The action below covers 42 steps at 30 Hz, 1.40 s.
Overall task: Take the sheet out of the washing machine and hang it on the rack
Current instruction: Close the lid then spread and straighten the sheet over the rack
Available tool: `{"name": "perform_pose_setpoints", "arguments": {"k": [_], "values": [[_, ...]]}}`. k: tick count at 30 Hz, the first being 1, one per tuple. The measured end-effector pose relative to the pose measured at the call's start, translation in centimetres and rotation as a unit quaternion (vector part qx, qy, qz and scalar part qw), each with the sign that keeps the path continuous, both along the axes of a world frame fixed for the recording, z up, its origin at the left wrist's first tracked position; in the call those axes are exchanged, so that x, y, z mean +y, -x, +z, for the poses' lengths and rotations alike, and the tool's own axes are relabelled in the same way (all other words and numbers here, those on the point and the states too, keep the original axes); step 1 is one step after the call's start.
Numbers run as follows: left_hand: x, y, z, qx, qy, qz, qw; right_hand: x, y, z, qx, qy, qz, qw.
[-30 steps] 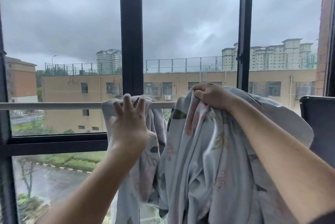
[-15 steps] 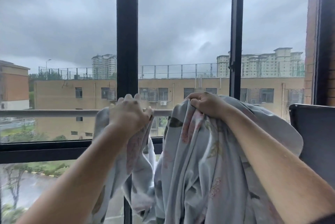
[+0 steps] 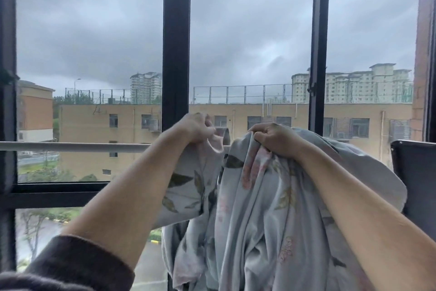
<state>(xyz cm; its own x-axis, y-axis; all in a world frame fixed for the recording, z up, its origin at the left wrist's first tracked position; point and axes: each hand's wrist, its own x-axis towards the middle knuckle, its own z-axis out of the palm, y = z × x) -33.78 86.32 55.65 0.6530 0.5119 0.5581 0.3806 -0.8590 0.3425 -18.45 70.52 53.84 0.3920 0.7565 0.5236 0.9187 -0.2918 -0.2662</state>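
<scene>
Window (image 3: 176, 43) behind pale rail (image 3: 70, 146); floral sheet (image 3: 259, 208) at rail; overcast sky (image 3: 247, 19)

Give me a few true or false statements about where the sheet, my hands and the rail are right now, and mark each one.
1. The left hand and the right hand both grip the sheet. True.
2. The sheet is plain white. False: it is pale with a leaf and flower print.
3. The rail runs level in front of the window. True.
4. The sheet is spread flat along the whole rail. False: it hangs bunched near the hands, and the rail's left stretch is bare.
5. A dark sleeve shows on the left arm. True.
</scene>
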Motion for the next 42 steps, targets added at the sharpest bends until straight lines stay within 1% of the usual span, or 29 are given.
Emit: {"name": "perform_pose_setpoints", "arguments": {"k": [1,4,6,7,8,9,10,11,12,14,15,16,18,19,20,21,22,23,24,25,26,29,30,32,33,35,38,40,42], "values": [[-0.4,-0.1,-0.5,0.042,0.016,0.0,0.999,-0.2,-0.1,0.0,0.0,-0.001,-0.002,1.0],[-1.0,1.2,-1.6,0.049,-0.013,0.005,0.999,-0.5,-0.4,-0.1,0.007,-0.006,-0.002,1.0],[-1.2,2.9,-2.3,0.137,0.014,0.018,0.99,-0.5,-0.5,-0.1,0.01,-0.008,-0.006,1.0],[-1.1,3.5,-2.8,0.186,-0.01,0.051,0.981,-0.5,-0.5,0.0,0.011,-0.008,-0.008,1.0],[-1.1,3.8,-3.0,0.217,-0.066,0.1,0.969,-0.4,-0.5,-0.1,0.01,-0.009,-0.008,1.0],[-1.0,3.9,-3.1,0.213,-0.127,0.145,0.958,-0.3,-0.4,-0.1,0.01,-0.01,-0.005,1.0],[-1.0,3.9,-2.9,0.189,-0.166,0.173,0.952,-0.2,-0.2,-0.1,0.009,-0.009,-0.003,1.0],[-0.9,3.9,-2.8,0.168,-0.179,0.176,0.953,-0.2,-0.1,-0.2,0.008,-0.007,-0.002,1.0],[-0.7,3.8,-2.7,0.158,-0.174,0.151,0.96,-0.2,-0.1,-0.1,0.009,-0.007,-0.002,1.0],[0.1,3.5,-2.4,0.142,-0.126,0.041,0.981,-0.2,-0.1,-0.2,0.011,-0.009,-0.001,1.0],[0.2,3.4,-2.5,0.108,-0.099,-0.016,0.989,-0.2,-0.1,-0.2,0.008,-0.008,-0.002,1.0],[0.1,3.1,-2.7,0.049,-0.094,-0.042,0.994,-0.3,-0.1,-0.3,0.005,-0.008,-0.004,1.0],[-0.7,2.2,-3.1,-0.091,-0.161,-0.02,0.982,-0.4,0.2,-0.2,0.0,-0.012,-0.004,1.0],[-1.4,1.6,-3.4,-0.141,-0.191,-0.018,0.971,-0.5,0.4,-0.3,-0.003,-0.016,-0.005,1.0],[-2.2,1.1,-3.7,-0.157,-0.199,-0.037,0.967,-0.6,0.7,-0.3,-0.014,-0.019,-0.008,1.0],[-2.8,0.5,-4.0,-0.139,-0.187,-0.066,0.97,-0.6,1.0,-0.5,-0.036,-0.017,-0.019,0.999],[-3.4,0.0,-4.3,-0.095,-0.157,-0.084,0.979,-0.8,1.3,-0.7,-0.065,-0.012,-0.041,0.997],[-3.7,-0.5,-4.5,-0.042,-0.129,-0.087,0.987,-0.9,1.4,-0.9,-0.088,-0.007,-0.074,0.993],[-3.9,-0.8,-4.6,-0.01,-0.109,-0.084,0.99,-1.3,1.3,-1.1,-0.103,0.0,-0.114,0.988],[-3.9,-1.1,-4.7,-0.001,-0.094,-0.081,0.992,-1.8,0.9,-1.2,-0.096,0.012,-0.155,0.983],[-4.1,-1.3,-4.6,0.004,-0.08,-0.077,0.994,-2.6,0.5,-1.1,-0.067,0.022,-0.196,0.978],[-5.5,-2.2,-4.1,0.06,-0.064,-0.018,0.996,-5.7,-1.0,-0.3,0.071,0.031,-0.279,0.957],[-6.1,-2.7,-4.0,0.074,-0.063,0.007,0.995,-6.4,-1.3,-0.1,0.078,0.045,-0.294,0.952],[-7.0,-3.4,-4.2,0.06,-0.061,0.034,0.996,-7.0,-1.9,-0.1,0.04,0.047,-0.29,0.955],[-7.3,-3.6,-4.5,0.037,-0.066,0.025,0.997,-6.9,-2.2,-0.2,0.018,0.028,-0.275,0.961],[-7.6,-3.6,-5.4,-0.017,-0.089,-0.008,0.996,-6.7,-2.9,-0.5,-0.015,-0.046,-0.253,0.966],[-7.6,-3.5,-6.2,-0.089,-0.126,-0.015,0.988,-6.6,-3.2,-0.5,-0.027,-0.147,-0.243,0.958],[-7.6,-3.8,-6.3,-0.101,-0.139,-0.006,0.985,-6.7,-3.0,0.0,-0.032,-0.198,-0.23,0.952],[-7.3,-3.9,-6.5,-0.104,-0.137,-0.008,0.985,-6.9,-2.7,1.5,0.006,-0.283,-0.193,0.939]]}}
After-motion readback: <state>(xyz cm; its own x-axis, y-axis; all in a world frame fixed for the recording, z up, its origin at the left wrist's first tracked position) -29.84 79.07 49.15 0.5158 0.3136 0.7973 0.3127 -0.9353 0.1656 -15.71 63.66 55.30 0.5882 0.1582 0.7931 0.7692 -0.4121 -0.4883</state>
